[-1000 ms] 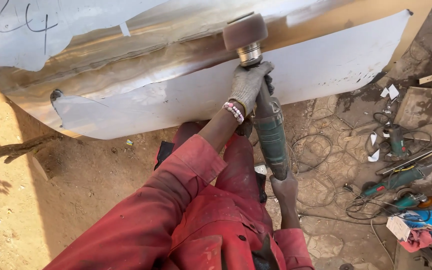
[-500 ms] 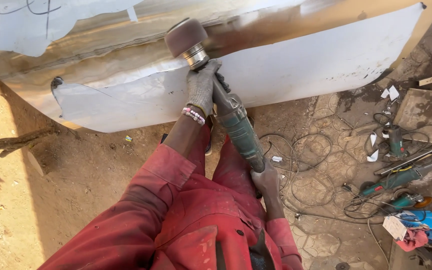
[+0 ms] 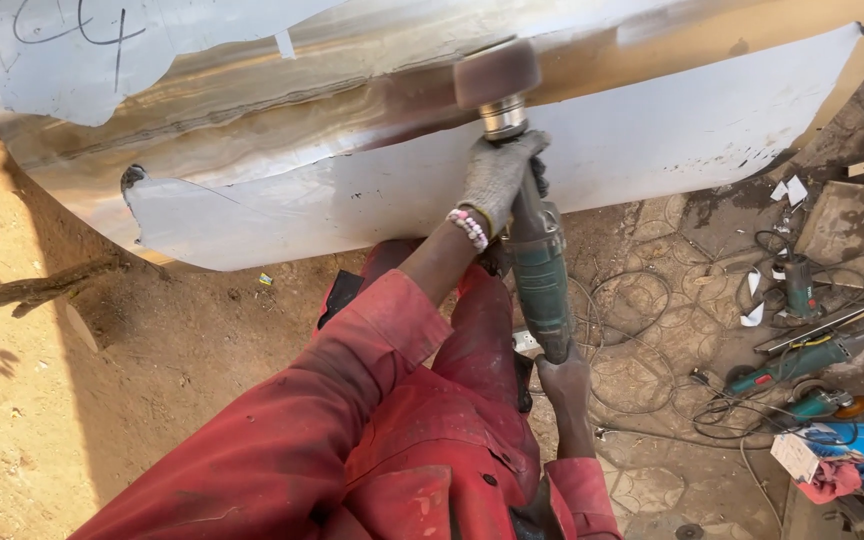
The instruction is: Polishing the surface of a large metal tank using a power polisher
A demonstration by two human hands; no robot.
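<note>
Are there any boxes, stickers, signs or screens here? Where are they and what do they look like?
No screens or signs.
White protective film: top left of the shiny metal tank, peeling, with dark hand-drawn marks.
White film sheet: lower along the tank, long, with ragged edges.
Small white box: on the ground at lower right, beside blue and red cloth.
White paper scraps: on the ground at right, small and torn.

**Layout of the work area**

Tank (image 3: 372,130) lies ahead, above the ground (image 3: 152,360). Polisher (image 3: 527,220) stands against it, left hand (image 3: 497,180) near the drum, right hand (image 3: 564,380) at the rear. Cables (image 3: 652,340) and spare tools (image 3: 802,360) lie right; branch (image 3: 32,290) left.
</note>
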